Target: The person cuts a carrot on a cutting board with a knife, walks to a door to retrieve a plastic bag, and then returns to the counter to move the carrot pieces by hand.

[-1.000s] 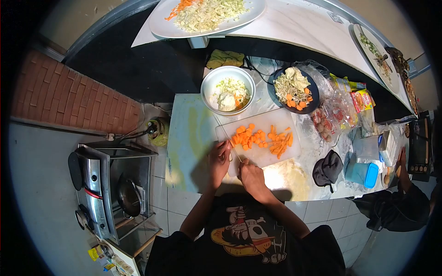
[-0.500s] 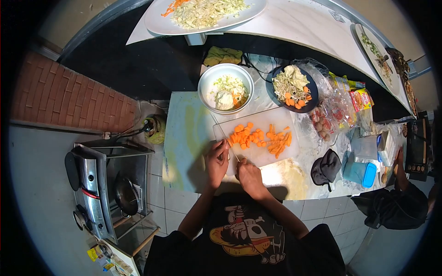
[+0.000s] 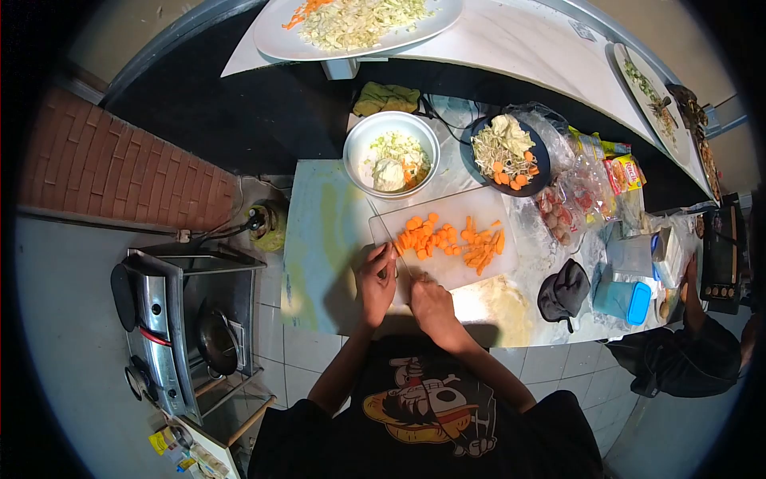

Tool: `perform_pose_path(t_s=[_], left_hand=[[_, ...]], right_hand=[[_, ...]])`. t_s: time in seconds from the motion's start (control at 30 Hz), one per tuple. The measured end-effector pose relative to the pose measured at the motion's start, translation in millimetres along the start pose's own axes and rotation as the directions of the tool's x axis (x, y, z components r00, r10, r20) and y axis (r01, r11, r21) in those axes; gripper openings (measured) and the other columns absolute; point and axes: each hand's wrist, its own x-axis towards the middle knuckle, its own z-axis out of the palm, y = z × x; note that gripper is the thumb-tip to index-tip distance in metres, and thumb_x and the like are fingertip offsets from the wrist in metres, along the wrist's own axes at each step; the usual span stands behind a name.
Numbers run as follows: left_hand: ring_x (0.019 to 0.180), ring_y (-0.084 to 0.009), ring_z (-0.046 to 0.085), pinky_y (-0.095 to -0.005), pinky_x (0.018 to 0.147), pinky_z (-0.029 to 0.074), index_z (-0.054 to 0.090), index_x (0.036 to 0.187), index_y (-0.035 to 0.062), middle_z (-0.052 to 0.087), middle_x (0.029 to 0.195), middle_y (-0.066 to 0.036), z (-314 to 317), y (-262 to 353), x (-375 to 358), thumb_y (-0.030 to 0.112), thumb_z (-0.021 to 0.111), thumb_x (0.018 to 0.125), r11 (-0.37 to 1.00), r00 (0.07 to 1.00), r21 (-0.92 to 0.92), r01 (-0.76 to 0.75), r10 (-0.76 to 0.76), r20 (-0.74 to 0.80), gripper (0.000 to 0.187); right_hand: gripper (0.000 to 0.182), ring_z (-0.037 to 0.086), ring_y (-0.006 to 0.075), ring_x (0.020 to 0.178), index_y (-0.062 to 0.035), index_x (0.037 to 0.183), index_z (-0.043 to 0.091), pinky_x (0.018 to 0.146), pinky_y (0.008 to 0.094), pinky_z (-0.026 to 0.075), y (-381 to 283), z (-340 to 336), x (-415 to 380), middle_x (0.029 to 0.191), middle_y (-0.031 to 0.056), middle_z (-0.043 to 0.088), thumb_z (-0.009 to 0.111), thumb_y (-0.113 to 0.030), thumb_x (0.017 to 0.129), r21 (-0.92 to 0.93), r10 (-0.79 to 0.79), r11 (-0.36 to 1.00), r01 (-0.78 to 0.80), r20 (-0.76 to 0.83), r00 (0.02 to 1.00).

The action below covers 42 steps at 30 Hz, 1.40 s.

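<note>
Sliced and cut carrots [image 3: 439,239] lie across a pale cutting board [image 3: 463,202]. My right hand [image 3: 432,301] is wrapped round the handle of a knife [image 3: 390,232], whose thin blade slants up and left over the board's left part. Left of the blade, my left hand [image 3: 376,281] has its fingers bent together at a piece of carrot [image 3: 394,251] near the board's left edge. A white bowl [image 3: 350,164] with chopped vegetables and a pale lump stands behind the board. Beside it is a dark plate [image 3: 539,152] with sprouts, carrot slices and a leafy piece.
Plastic bags [image 3: 576,194], a black cap-like cloth [image 3: 564,290] and a blue-lidded container [image 3: 630,302] are at the right. Another person [image 3: 694,351] stands at the far right. Platters rest on the raised counter [image 3: 511,52]. A stove [image 3: 163,327] is at the left.
The knife blade has shifted very slightly at the board's left side. Both hands stay in nearly the same place.
</note>
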Motion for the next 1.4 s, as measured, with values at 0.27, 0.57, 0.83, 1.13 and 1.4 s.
perform_pose_path(t_s=[0.27, 0.57, 0.83, 1.13, 1.4], left_hand=[[0.082, -0.0280, 0.066, -0.0313, 0.071, 0.052, 0.065, 0.108, -0.0022, 0.066, 0.101, -0.017, -0.6, 4.8, 0.8, 0.004, 0.061, 0.087, 0.997, 0.997, 0.010, 0.075, -0.075, 0.019, 0.021], [0.069, -0.0125, 0.054, -0.0234, 0.059, 0.045, 0.064, 0.112, 0.0006, 0.065, 0.098, -0.014, 1.5, -4.1, -2.0, 0.007, 0.060, 0.091, 0.999, 1.000, 0.041, 0.003, -0.003, 0.007, 0.023], [0.079, -0.0224, 0.064, -0.0282, 0.068, 0.049, 0.063, 0.113, 0.0000, 0.066, 0.100, -0.016, -0.1, 6.0, 3.3, 0.010, 0.057, 0.093, 0.997, 0.997, 0.052, 0.061, -0.064, 0.046, 0.024], [0.078, -0.0207, 0.063, -0.0279, 0.070, 0.050, 0.064, 0.112, -0.0008, 0.066, 0.101, -0.016, -0.5, 1.3, 0.4, 0.005, 0.060, 0.090, 0.999, 1.000, 0.031, 0.025, -0.025, 0.018, 0.023], [0.088, -0.0304, 0.066, -0.0328, 0.074, 0.052, 0.063, 0.111, -0.0024, 0.065, 0.105, -0.018, -0.9, 2.8, 0.8, 0.001, 0.059, 0.086, 0.996, 0.995, 0.023, 0.089, -0.089, 0.044, 0.025]], right_hand=[[0.015, 0.067, 0.0352, 0.084, 0.0027, 0.086, 0.065, 0.071, 0.0404, 0.056, -9.6, -20.5, 9.1, 0.090, 0.0217, 0.065, 0.052, -0.005, 0.083, 0.028, 0.076, 0.996, -0.081, 0.153, 0.985], [0.015, 0.066, 0.0369, 0.089, 0.0013, 0.090, 0.062, 0.075, 0.0425, 0.055, -8.0, -20.8, 14.3, 0.095, 0.0233, 0.064, 0.050, -0.006, 0.085, 0.053, 0.093, 0.993, -0.106, 0.199, 0.976], [0.014, 0.065, 0.0361, 0.092, 0.0006, 0.091, 0.061, 0.076, 0.0429, 0.055, -10.4, -30.5, 19.4, 0.095, 0.0221, 0.064, 0.050, -0.007, 0.085, 0.089, 0.095, 0.989, -0.117, 0.214, 0.972], [0.010, 0.063, 0.0394, 0.086, -0.0001, 0.090, 0.054, 0.075, 0.0463, 0.052, 0.4, -6.1, 16.2, 0.091, 0.0230, 0.062, 0.048, -0.007, 0.085, 0.140, 0.039, 0.988, -0.060, 0.153, 0.988], [0.012, 0.061, 0.0395, 0.085, 0.0014, 0.090, 0.053, 0.073, 0.0475, 0.051, 11.1, 16.9, 20.9, 0.088, 0.0219, 0.061, 0.049, -0.008, 0.084, 0.161, -0.033, 0.987, 0.026, 0.041, 0.999]])
